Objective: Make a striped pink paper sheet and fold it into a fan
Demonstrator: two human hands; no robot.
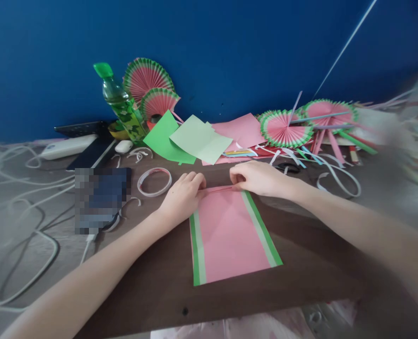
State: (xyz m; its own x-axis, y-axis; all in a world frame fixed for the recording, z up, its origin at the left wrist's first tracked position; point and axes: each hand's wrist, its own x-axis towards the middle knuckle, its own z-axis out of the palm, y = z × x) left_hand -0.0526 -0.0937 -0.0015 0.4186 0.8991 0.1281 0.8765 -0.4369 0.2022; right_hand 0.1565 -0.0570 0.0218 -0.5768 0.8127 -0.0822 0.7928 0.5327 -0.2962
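Note:
A pink sheet of paper (pixel 232 230) with green and pale green strips along both sides lies on the dark brown table (pixel 152 282). Its far edge is folded up in a narrow pleat. My left hand (pixel 184 193) pinches the left end of that fold, fingers curled. At the right end, my right hand (pixel 253 179) grips the same fold between thumb and fingers. The near part of the sheet rests flat. A roll of tape (pixel 154 182) lies just left of my left hand.
Behind are green paper (pixel 166 139), pale green paper (pixel 200 140), pink paper (pixel 240 131) and pleated paper fans (pixel 285 129). A green-capped bottle (pixel 119 103) stands at the back left. Leftward lie a phone (pixel 106 197) and white cables (pixel 46 254). Paper scraps clutter the right.

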